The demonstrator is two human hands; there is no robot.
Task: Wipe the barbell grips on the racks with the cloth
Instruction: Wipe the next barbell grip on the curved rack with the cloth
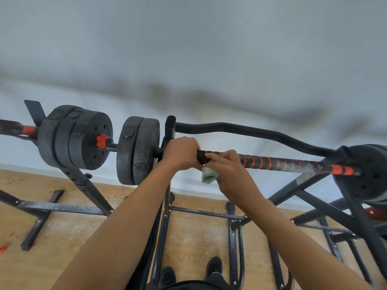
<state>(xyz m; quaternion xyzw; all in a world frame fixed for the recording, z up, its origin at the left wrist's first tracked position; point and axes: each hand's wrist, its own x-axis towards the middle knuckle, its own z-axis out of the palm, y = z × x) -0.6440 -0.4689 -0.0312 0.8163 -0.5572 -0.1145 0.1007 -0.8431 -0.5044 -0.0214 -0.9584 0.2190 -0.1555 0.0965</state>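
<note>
A barbell lies across a black rack, its grip [278, 163] wrapped in black and red stripes. My left hand [181, 152] grips the bar's left end, just right of the black weight plates [138, 150]. My right hand [228, 172] sits right next to it on the grip, fingers curled, holding a pale green cloth [210, 175] bunched under the bar. Part of the cloth is hidden by my fingers. More plates [366, 170] load the right end.
A second loaded barbell [75, 137] with a red collar rests on the rack to the left. A curved black bar [261, 132] runs behind the grip. Black rack legs and cross braces [60, 208] spread over the wooden floor. My shoes [213, 266] stand below.
</note>
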